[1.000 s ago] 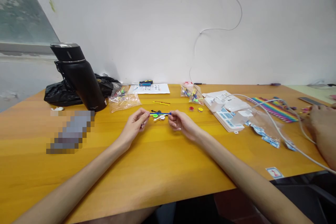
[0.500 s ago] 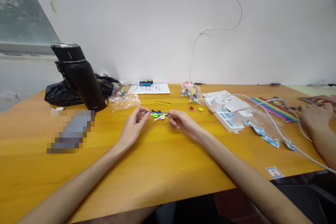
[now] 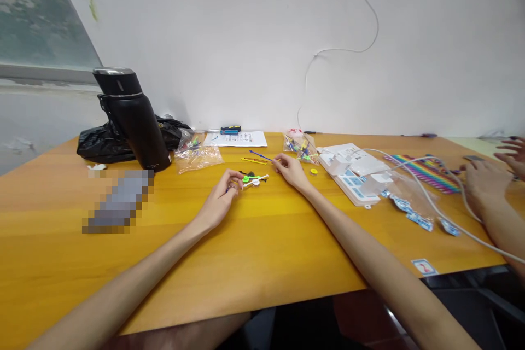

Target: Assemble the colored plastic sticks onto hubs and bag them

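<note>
My right hand (image 3: 289,169) is pinched on a thin blue stick (image 3: 260,155) and holds it tilted above the table, its free end pointing back left. My left hand (image 3: 225,194) rests curled on the wooden table (image 3: 246,240), its fingertips close to a small cluster of parts: a green disc (image 3: 245,179), a white piece (image 3: 255,181) and a dark piece. Whether those fingers hold anything is hidden. A yellow stick (image 3: 254,161) lies just behind the cluster. A small yellow disc (image 3: 314,171) lies right of my right hand.
A black flask (image 3: 133,120) and a black bag (image 3: 98,142) stand at the back left. Clear bags of small parts (image 3: 197,156) and a paper sheet (image 3: 235,138) lie behind. White cards (image 3: 353,172), a cable (image 3: 435,197) and rainbow strips (image 3: 426,172) lie right. Another person's hands (image 3: 486,186) are at far right.
My right hand drew the blue stick away from the left hand and lifted it back and to the right. My left hand let go and sank beside the parts. The view shifted slightly.
</note>
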A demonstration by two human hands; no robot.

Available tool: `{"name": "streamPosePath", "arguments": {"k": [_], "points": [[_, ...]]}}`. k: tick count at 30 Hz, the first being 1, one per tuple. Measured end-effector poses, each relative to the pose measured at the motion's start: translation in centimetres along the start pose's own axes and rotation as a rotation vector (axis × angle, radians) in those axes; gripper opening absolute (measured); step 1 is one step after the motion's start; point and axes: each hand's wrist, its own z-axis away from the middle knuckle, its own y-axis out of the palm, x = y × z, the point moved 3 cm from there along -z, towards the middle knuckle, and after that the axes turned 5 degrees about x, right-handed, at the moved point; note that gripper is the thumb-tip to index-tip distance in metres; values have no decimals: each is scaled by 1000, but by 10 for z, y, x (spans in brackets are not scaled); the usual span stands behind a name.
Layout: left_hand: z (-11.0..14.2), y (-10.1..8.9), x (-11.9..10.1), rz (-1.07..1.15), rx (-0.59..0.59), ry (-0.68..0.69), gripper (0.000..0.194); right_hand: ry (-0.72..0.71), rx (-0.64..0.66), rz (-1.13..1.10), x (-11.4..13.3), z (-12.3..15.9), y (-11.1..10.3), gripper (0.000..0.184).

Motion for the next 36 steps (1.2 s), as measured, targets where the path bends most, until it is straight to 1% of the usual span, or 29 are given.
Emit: {"name": "streamPosePath", "arguments": {"k": [2,4,9,14,15,17,19,20,22,24,26,27,28,30,32,34,36], "points": [[-1,1,0,-101,29,53,29,-1,12,39,-2,-7,3,25],[-2,0,1,-166,31,84,27,1,10,79,-2,-10,5,22],[-4,-1,2,-178,44,98,26,11,-15,134,-2,-6,5,18],[-1,1,4,-204,83,108,28,18,-86,124,1,-3,1,18],[-1,1,4,-205,91,112,28,16,-109,119,4,-2,0,20],[0,1,4,-195,107,125,27,6,-147,109,11,2,0,35],[1,2,4,-174,121,143,28,-13,-153,96,23,8,4,48],[1,2,4,-162,126,151,28,-35,-141,82,30,12,8,51],[1,3,5,-127,132,156,31,-113,-93,42,48,20,19,47],[-1,3,7,-55,127,137,33,-230,-13,-3,67,28,32,34],[-3,1,8,61,97,80,33,-353,73,-22,82,35,43,18],[-4,-1,8,130,76,40,33,-407,101,-21,88,37,46,15],[-5,-3,8,197,55,2,34,-451,115,-14,92,39,47,17],[-7,-6,4,302,30,-47,35,-506,95,8,96,40,45,22],[-8,-8,-3,340,35,-38,37,-534,49,25,97,40,40,27],[-7,-6,-8,326,71,-16,39,-566,12,45,99,41,37,32],[-6,-1,-10,301,121,-14,40,-614,4,75,104,43,38,33]]}}
